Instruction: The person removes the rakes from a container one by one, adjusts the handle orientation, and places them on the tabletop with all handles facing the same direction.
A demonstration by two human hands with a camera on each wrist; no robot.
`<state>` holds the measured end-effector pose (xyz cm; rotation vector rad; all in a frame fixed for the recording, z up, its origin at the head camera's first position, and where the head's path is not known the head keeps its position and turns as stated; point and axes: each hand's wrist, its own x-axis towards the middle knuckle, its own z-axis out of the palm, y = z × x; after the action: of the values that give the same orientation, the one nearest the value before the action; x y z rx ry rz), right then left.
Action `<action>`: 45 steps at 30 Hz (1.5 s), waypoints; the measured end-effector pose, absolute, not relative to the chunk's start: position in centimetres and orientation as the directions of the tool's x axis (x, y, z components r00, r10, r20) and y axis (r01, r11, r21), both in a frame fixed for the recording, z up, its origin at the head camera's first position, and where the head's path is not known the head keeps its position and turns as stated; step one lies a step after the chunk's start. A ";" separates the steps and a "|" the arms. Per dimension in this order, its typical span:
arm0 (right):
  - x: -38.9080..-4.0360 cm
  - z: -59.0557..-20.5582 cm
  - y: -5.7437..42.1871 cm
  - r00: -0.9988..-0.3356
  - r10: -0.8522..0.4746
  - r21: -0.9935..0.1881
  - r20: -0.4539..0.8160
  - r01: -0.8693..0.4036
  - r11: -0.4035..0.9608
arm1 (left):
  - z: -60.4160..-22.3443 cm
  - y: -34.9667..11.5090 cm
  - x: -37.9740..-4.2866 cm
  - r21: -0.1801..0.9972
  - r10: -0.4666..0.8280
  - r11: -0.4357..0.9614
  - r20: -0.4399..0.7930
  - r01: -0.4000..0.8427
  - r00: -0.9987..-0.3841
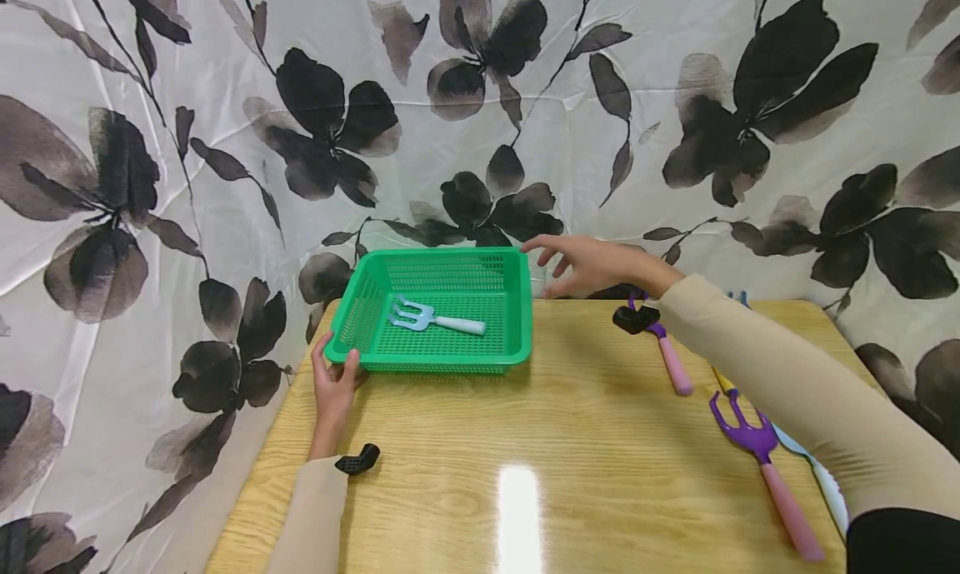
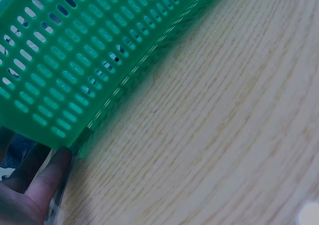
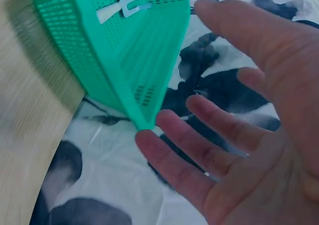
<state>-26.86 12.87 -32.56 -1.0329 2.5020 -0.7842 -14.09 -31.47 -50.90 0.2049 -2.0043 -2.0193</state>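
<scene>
A green plastic basket [image 1: 442, 362] with slotted walls sits at the far left of the wooden table. Inside lies a light-blue hand fork [image 1: 420, 316] with a white handle, tines to the left. My left hand [image 1: 335, 395] grips the basket's near left corner, thumb up at the rim and fingers round the outside. In the left wrist view, fingertips [image 2: 62, 160] meet the basket's lower corner. At the far right corner, my right hand [image 1: 592, 264] has its fingers spread and loosely bent. Its fingertips [image 3: 148, 139] are right by the rim, and the palm holds nothing.
On the table's right side lie a purple hand fork [image 1: 750, 436] with a pink handle and another pink-handled purple tool [image 1: 675, 366]. A light-blue tool [image 1: 828, 491] and a yellow handle [image 1: 725, 381] are partly hidden by the right sleeve. Floral cloth [image 1: 480, 141] hangs behind the table.
</scene>
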 end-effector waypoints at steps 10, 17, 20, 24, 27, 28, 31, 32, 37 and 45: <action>-30.3 -34.8 5.8 -0.630 -0.776 -0.556 -0.031 -0.634 0.537 | -51.1 -31.1 -14.2 0.993 -0.306 0.003 0.112 0.117 -0.945; -32.0 -37.0 1.2 -0.598 -0.801 -0.564 -0.033 -0.650 0.509 | -51.1 -31.4 -14.3 0.992 -0.309 -0.009 0.120 0.129 -0.944; -32.5 -38.1 -0.5 -0.592 -0.805 -0.557 -0.053 -0.651 0.515 | -51.7 -31.7 -14.6 0.992 -0.322 -0.013 0.115 0.126 -0.940; -33.3 -39.8 -2.4 -0.581 -0.809 -0.539 -0.090 -0.655 0.530 | -53.2 -32.4 -15.3 0.991 -0.341 -0.025 0.113 0.129 -0.933; -33.7 -41.0 -3.4 -0.582 -0.803 -0.539 -0.133 -0.637 0.551 | -54.2 -32.6 -15.7 0.992 -0.350 -0.021 0.113 0.128 -0.930; -33.7 -41.3 -3.6 -0.585 -0.797 -0.546 -0.148 -0.624 0.560 | -54.4 -32.6 -15.8 0.991 -0.349 -0.017 0.117 0.131 -0.930; -33.8 -42.2 -4.2 -0.606 -0.768 -0.556 -0.208 -0.572 0.603 | -54.7 -32.6 -16.0 0.991 -0.346 -0.009 0.123 0.134 -0.930; -33.7 -42.4 -4.5 -0.613 -0.756 -0.557 -0.229 -0.555 0.618 | -54.7 -32.6 -15.9 0.991 -0.346 -0.005 0.126 0.136 -0.930; -33.3 -43.4 -5.1 -0.639 -0.701 -0.529 -0.315 -0.496 0.689 | -54.4 -32.4 -15.8 0.990 -0.349 -0.004 0.132 0.143 -0.928; -33.6 -45.3 -5.7 -0.678 -0.630 -0.538 -0.378 -0.393 0.746 | -54.1 -32.2 -15.8 0.986 -0.351 -0.028 0.143 0.163 -0.925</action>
<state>-33.62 -5.66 -45.28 -0.7693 2.3890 -0.5671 -15.82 -32.16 -54.15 0.1973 -1.9022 -2.0161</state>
